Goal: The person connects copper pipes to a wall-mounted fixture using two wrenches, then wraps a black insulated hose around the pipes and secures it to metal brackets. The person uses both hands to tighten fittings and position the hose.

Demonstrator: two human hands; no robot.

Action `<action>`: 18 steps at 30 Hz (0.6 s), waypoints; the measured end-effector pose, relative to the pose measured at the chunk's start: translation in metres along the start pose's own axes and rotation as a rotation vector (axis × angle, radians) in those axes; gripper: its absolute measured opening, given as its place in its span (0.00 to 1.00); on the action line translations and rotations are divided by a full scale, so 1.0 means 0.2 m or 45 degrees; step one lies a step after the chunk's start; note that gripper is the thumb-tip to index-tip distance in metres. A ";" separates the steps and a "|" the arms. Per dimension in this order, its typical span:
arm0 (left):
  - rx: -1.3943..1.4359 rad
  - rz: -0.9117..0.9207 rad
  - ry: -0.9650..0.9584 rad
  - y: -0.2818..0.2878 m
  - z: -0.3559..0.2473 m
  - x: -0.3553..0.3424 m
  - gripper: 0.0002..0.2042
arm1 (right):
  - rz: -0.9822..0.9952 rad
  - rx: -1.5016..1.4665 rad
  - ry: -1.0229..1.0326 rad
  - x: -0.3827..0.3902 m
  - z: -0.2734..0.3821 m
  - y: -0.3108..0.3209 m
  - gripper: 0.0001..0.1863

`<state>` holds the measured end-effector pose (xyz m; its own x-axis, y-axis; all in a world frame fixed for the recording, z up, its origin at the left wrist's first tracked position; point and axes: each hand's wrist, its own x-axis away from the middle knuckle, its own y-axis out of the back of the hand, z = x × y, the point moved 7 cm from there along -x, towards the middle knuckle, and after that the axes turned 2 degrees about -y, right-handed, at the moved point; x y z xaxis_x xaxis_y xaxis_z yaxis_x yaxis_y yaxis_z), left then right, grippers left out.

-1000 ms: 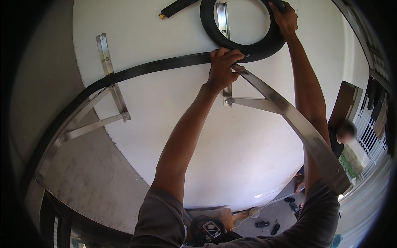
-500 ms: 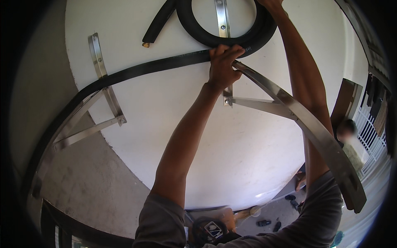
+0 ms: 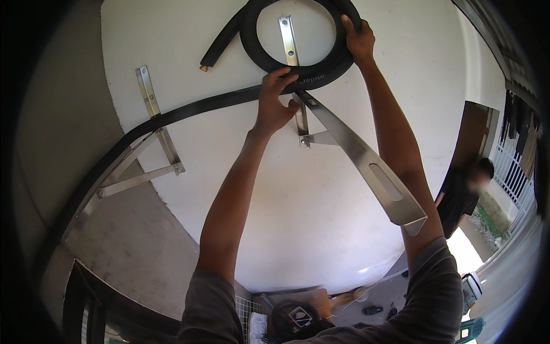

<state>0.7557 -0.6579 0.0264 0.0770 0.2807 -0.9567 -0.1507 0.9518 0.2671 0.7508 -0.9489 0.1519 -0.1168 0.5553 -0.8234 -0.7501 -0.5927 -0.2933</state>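
Note:
My left hand [image 3: 275, 103] holds the lower strand of the black insulated hose [image 3: 209, 103] at the middle wall bracket, fingers over it and thumb below. My right hand [image 3: 361, 43] grips the coil's right side [image 3: 249, 34], higher up. A short hose end with a brass fitting [image 3: 204, 67] hangs left of the coil. The middle steel bracket [image 3: 352, 146] has a slotted arm jutting toward me over my right forearm; its upright [image 3: 286, 40] shows inside the coil. The hose crosses a second bracket [image 3: 146, 86] on the left and curves down along its arm.
A person in dark clothing [image 3: 458, 203] stands at the right by a brown panel [image 3: 470, 126], with a white grille [image 3: 513, 178] behind. Below are a cardboard piece [image 3: 318, 301], a dark coil, footwear [image 3: 372, 309] and a dark frame [image 3: 86, 286] at lower left.
The coil and both my hands have shifted left in view, and my right hand has come lower. The bracket arm's near end appears higher and further left. The person at the right shows more fully.

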 end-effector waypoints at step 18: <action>-0.134 -0.595 0.631 0.29 0.30 -0.42 0.32 | 0.369 -0.725 -0.097 -0.01 -0.16 -0.06 0.31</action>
<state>0.7991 -0.6185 0.1287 -0.2983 -0.2700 -0.9155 -0.3083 0.9350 -0.1753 0.7808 -0.9619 0.1421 -0.3247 0.3535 -0.8773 -0.2208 -0.9302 -0.2932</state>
